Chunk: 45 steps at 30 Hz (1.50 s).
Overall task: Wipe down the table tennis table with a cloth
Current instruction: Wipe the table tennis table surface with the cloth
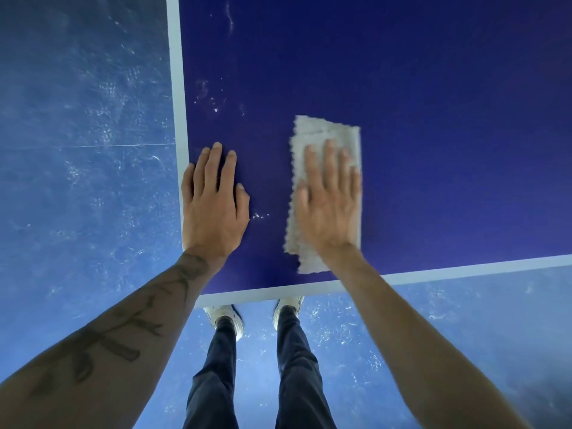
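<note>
Palms lie flat on both sides. The right hand (pixel 329 205) is spread open and pressing a folded pale cloth (pixel 325 131) onto the dark blue bench (pixel 433 119) — no grip, just weight from above, which suits sliding the cloth as a pad. The blur on hand and cloth suggests a stroke under way. The left hand (pixel 213 209) rests bare on the bench, open and holding nothing, just beside the white border line (pixel 178 88) — likely a brace while the person leans over the corner.

Between the hands sit a few white specks (pixel 260 215). Ahead of the left hand, pale smudges (pixel 213 103) mark ground I judge not yet wiped. The cloth's near end lies just short of the border nearest the person. No container is in view. Behind the wrists, below the bench edge, white shoes (pixel 224 317) stand on a scuffed blue floor (pixel 77 150).
</note>
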Each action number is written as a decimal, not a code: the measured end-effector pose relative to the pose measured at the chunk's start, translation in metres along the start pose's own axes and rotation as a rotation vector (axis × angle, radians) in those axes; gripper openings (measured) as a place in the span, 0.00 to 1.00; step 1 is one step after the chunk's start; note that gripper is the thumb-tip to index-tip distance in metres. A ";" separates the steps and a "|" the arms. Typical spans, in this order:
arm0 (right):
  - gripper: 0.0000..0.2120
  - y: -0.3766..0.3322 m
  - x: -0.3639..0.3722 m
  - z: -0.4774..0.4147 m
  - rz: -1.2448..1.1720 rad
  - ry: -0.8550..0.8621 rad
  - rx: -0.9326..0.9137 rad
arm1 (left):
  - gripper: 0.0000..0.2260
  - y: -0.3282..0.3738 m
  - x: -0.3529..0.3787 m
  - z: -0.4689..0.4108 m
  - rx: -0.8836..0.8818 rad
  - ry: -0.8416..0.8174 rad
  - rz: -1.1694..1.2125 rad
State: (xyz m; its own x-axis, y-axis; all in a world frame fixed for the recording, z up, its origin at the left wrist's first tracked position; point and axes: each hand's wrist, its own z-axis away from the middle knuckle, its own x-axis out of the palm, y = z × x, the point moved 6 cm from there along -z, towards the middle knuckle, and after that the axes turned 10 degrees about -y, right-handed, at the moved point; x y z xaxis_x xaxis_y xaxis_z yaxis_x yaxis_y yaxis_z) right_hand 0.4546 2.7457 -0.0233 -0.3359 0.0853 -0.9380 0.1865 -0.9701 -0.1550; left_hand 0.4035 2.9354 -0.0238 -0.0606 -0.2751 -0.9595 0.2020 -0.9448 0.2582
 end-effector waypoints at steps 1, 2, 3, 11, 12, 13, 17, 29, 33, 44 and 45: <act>0.31 -0.024 0.007 0.009 0.013 -0.010 -0.068 | 0.23 -0.001 0.000 0.000 0.003 0.001 0.013; 0.31 -0.043 0.016 0.023 0.031 -0.031 -0.147 | 0.23 -0.002 0.000 -0.001 0.015 0.003 0.036; 0.30 -0.052 0.023 0.039 0.044 -0.055 -0.221 | 0.23 -0.004 -0.001 -0.002 0.033 0.000 0.059; 0.30 -0.004 0.023 0.051 -0.016 0.014 0.151 | 0.21 -0.046 -0.013 -0.002 0.166 -0.033 0.031; 0.30 -0.023 0.023 0.045 -0.032 0.028 0.170 | 0.20 -0.048 -0.014 -0.003 0.190 -0.038 0.045; 0.30 -0.045 0.024 0.039 -0.047 0.036 0.163 | 0.20 -0.051 -0.015 -0.006 0.214 -0.045 0.061; 0.30 -0.109 0.036 0.047 -0.049 0.020 0.010 | 0.20 -0.064 -0.021 -0.012 0.311 -0.099 0.118; 0.30 0.060 0.019 0.074 -0.149 0.102 0.501 | 0.21 -0.077 -0.031 -0.017 0.468 -0.182 0.112; 0.29 0.006 0.039 0.097 -0.087 0.092 0.397 | 0.21 -0.077 -0.028 -0.017 0.464 -0.195 0.137; 0.31 0.085 0.014 0.077 -0.208 0.147 0.685 | 0.20 -0.084 -0.033 -0.031 0.565 -0.241 0.074; 0.31 0.066 0.018 0.078 -0.200 0.154 0.702 | 0.20 -0.086 -0.034 -0.033 0.578 -0.238 0.071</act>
State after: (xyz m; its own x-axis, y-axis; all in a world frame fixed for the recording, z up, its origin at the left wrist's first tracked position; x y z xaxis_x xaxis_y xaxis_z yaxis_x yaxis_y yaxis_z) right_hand 0.3888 2.6655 -0.0266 -0.1583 0.2562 -0.9536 -0.5158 -0.8450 -0.1414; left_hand 0.4201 3.0316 -0.0168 -0.2955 -0.3100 -0.9036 -0.3437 -0.8480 0.4034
